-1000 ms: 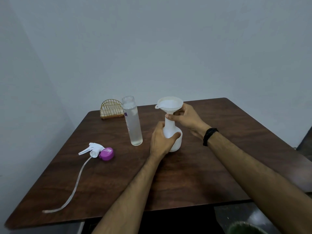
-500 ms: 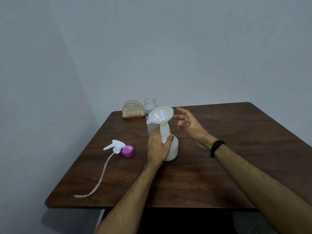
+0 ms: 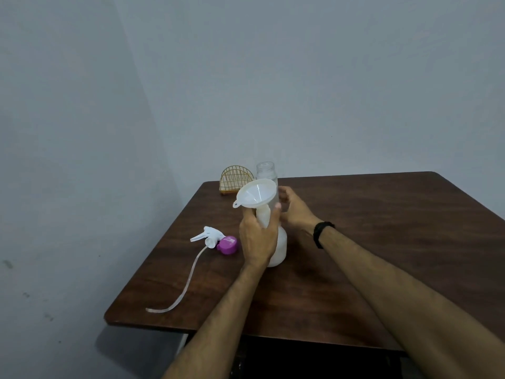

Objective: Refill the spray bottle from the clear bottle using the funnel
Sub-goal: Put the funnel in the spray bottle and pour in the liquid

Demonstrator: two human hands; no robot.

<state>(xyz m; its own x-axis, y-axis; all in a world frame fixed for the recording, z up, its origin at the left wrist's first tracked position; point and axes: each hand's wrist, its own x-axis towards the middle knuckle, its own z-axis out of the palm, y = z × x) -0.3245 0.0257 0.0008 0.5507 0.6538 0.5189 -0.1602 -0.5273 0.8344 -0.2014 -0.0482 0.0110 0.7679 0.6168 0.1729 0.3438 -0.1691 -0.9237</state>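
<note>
Dark wood table (image 3: 382, 242) fills lower right, set into a corner of grey walls (image 3: 300, 77). Both forearms reach in from bottom edge. White spray bottle (image 3: 279, 248) stands upright on table, roughly mid-left of the top, w/ white funnel (image 3: 255, 196) seated in its neck, bowl tipped a bit toward camera, small tab on its left rim. Left hand (image 3: 258, 239) is wrapped round bottle's neck and upper body, thumb up the right side just under funnel bowl. Clear bottle (image 3: 266, 173) stands right behind funnel, cap off, mostly hidden by it; only neck and a strip of the side show. Right hand (image 3: 293, 207) is at the clear bottle's right side, fingers curved toward it; can't tell if they're actually gripping or just touching, since funnel & left hand block the contact. Black band (image 3: 322, 232) on right wrist. Gold wire holder (image 3: 236, 180) at table's back edge, just left of clear bottle. Spray trigger head (image 3: 209, 236) lies left of spray bottle w/ long dip tube (image 3: 185, 285) trailing toward front-left corner; purple cap (image 3: 227, 245) touching it, near the left hand.
</note>
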